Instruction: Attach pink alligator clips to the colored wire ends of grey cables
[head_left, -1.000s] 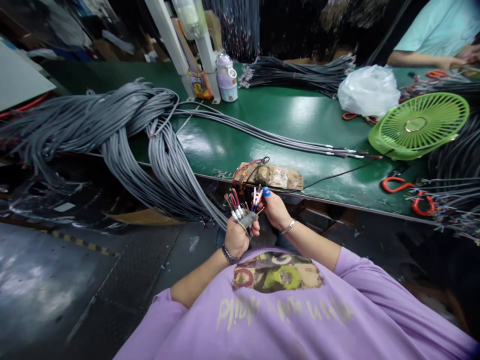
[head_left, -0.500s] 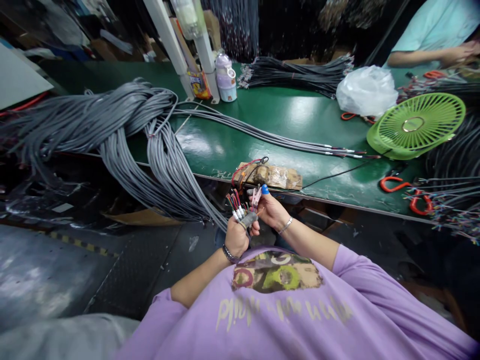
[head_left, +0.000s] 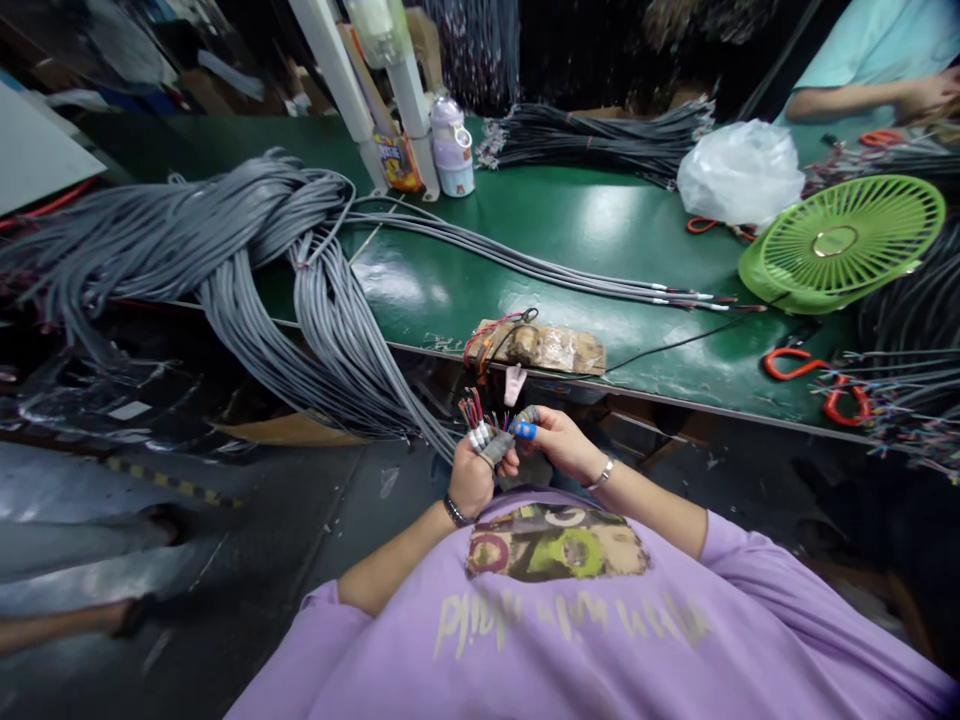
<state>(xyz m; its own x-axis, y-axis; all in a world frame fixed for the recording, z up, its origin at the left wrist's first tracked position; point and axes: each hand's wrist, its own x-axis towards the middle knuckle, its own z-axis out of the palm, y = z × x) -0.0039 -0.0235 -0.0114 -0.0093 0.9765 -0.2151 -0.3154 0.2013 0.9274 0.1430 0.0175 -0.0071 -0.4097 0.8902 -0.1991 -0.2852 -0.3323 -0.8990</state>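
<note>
My left hand [head_left: 474, 482] is closed around the ends of several grey cables [head_left: 427, 410], with grey tape wrapped on its thumb. Thin coloured wires [head_left: 477, 408] and white sleeves stick up out of that fist. Right beside it, my right hand [head_left: 559, 440] pinches at the wire ends, a blue cover on one finger and grey tape on another. What lies in the pinch is too small to make out. A pink clip [head_left: 515, 384] is at the table edge just beyond both hands, in front of a taped wooden block [head_left: 559, 349] with red and black leads.
Thick grey cable bundles [head_left: 247, 220] drape over the left of the green table [head_left: 622, 225]. A purple bottle [head_left: 452, 150], white plastic bag [head_left: 739, 172], green fan [head_left: 840, 243] and orange-red handles [head_left: 795, 365] stand around. A co-worker's arm [head_left: 855, 100] is at back right.
My right hand has let go of the pink clip, which now sits at the table edge. It has come down against my left hand. A passer-by's legs have shifted at lower left.
</note>
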